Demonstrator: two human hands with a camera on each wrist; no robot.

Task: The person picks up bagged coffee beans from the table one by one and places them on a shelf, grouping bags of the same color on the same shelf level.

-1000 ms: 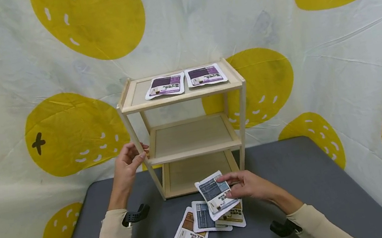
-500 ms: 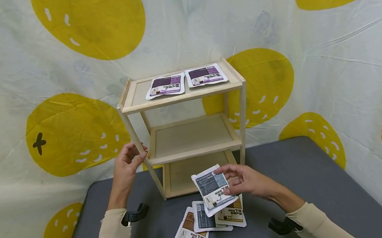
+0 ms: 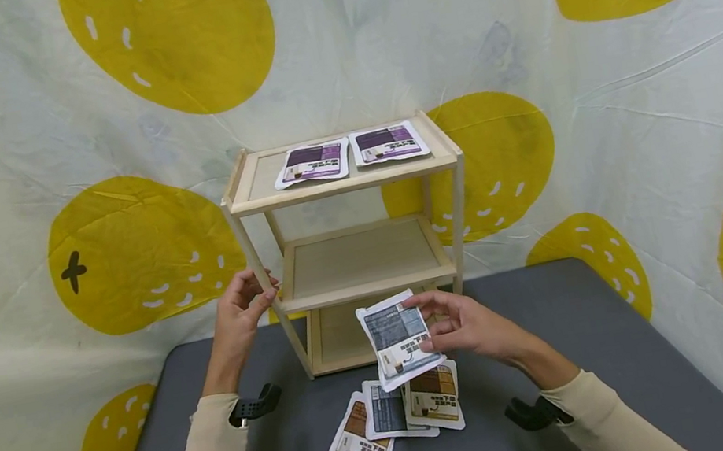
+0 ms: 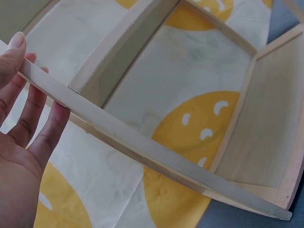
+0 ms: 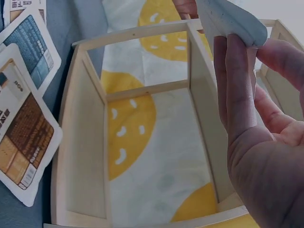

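Right hand pinches a blue packet; left hand grips the rack

The right hand [image 3: 462, 332] pinches the right side of a blue packet [image 3: 394, 332] between thumb and fingers, thumb and fingertips nearly together. The packet is tilted, raised off the table [image 3: 549, 314] in front of the rack's bottom shelf. The left hand [image 3: 239, 310] holds the left front post [image 3: 251, 252] of the wooden rack [image 3: 372, 287] beside the middle shelf, thumb and fingers on either side of it. On the table, nearer the person than the rack, three packets overlap: an orange-brown packet [image 3: 361, 437], a second blue packet [image 3: 386, 413] over its corner, and a golden-brown packet [image 3: 435, 397] over the blue one's right side. The rack stands toward the table's far edge, between its two far corners. Two purple packets [image 3: 314, 163] lie side by side on the top shelf. Behind hangs a pale cloth [image 3: 372, 32] printed with yellow fruit.
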